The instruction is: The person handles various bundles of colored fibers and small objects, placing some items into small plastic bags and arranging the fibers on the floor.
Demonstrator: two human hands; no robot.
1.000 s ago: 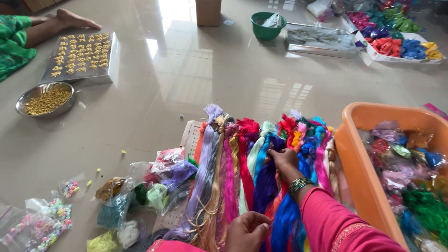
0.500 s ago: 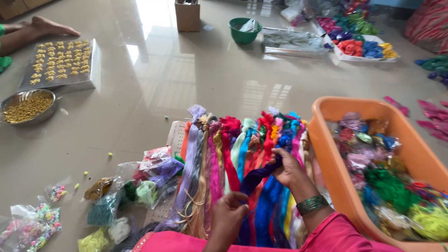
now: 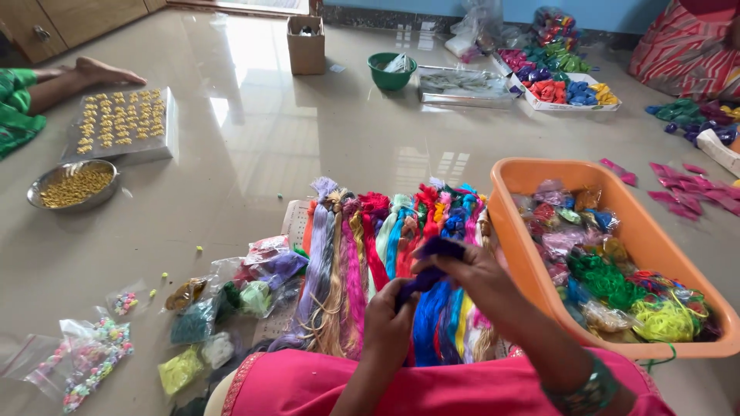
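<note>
Both my hands hold one dark purple thread skein (image 3: pixel 433 262) over a row of coloured thread skeins (image 3: pixel 370 254) laid side by side on the floor in front of my pink-clad lap. My left hand (image 3: pixel 388 320) pinches the skein's lower end. My right hand (image 3: pixel 470 281), with a green bangle on the wrist, grips its upper part. An orange plastic tub (image 3: pixel 524 254) full of bagged threads stands just right of my right hand.
Small bags of beads and threads (image 3: pixel 223 300) lie at the left. Farther left are a steel bowl (image 3: pixel 73 185) and a tray of golden pieces (image 3: pixel 123 123) beside another person's foot (image 3: pixel 100 73). A green bowl (image 3: pixel 391 71), a cardboard box (image 3: pixel 306 45) and thread trays sit at the back.
My hands have lifted the purple skein out of the row and brought it together between them, nearer my lap. The view has tilted slightly upward.
</note>
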